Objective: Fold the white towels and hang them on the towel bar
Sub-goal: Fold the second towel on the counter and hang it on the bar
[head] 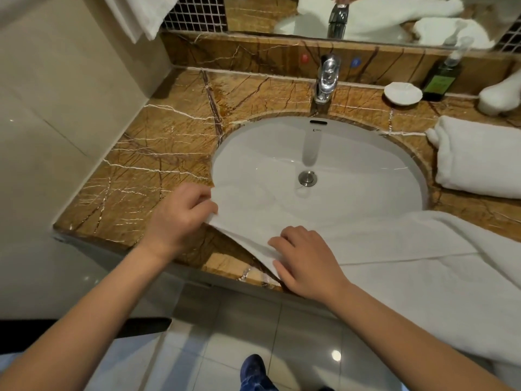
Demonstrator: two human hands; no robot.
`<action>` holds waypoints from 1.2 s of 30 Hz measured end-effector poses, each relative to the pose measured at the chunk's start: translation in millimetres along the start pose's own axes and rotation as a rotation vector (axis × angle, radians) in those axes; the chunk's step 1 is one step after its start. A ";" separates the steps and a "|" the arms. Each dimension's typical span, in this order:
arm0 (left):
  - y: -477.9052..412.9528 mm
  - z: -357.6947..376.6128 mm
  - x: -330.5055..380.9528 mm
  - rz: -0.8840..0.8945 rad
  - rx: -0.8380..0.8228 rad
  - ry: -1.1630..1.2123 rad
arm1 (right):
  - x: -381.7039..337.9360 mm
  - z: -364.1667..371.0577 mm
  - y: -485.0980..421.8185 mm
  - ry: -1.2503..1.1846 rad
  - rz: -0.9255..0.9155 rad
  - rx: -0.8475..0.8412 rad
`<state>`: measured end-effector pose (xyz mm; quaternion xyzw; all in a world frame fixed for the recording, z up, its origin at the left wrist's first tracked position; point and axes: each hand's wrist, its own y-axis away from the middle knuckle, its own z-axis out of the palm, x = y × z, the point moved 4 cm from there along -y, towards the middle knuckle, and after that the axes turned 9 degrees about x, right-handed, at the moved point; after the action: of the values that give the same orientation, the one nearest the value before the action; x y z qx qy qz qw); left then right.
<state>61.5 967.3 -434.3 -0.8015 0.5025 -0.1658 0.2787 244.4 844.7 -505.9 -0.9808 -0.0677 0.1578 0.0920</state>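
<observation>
A large white towel [394,258] lies spread over the front of the sink [352,153] and the brown marble counter [158,153], its right part hanging over the counter edge. My left hand [180,215] pinches the towel's far left corner by the sink's left rim. My right hand [304,263] grips the near left corner at the counter's front edge. A second folded white towel [479,156] lies on the counter to the right. Another white towel [141,15] hangs at the top left; no bar shows.
A chrome faucet [327,77] stands behind the sink. At the back right are a white soap dish [403,93], a dark green bottle [441,80] and a rolled white cloth [499,94]. A mirror [366,15] runs along the back wall. Tiled floor lies below.
</observation>
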 end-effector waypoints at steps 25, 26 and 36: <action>52.0 49.1 -36.5 -0.099 -0.698 0.049 | -47.3 14.1 -30.3 0.073 0.036 -0.101; 55.4 46.5 -40.8 -0.099 -0.682 0.029 | -50.5 15.2 -32.7 0.079 0.019 -0.098; 18.1 40.1 1.3 -0.126 -0.526 0.179 | 16.6 -26.5 3.9 0.009 0.116 -0.046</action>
<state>71.1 971.2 -477.1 -0.8581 0.5001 -0.1166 0.0050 269.0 839.4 -486.9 -0.9857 -0.0139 0.1567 0.0606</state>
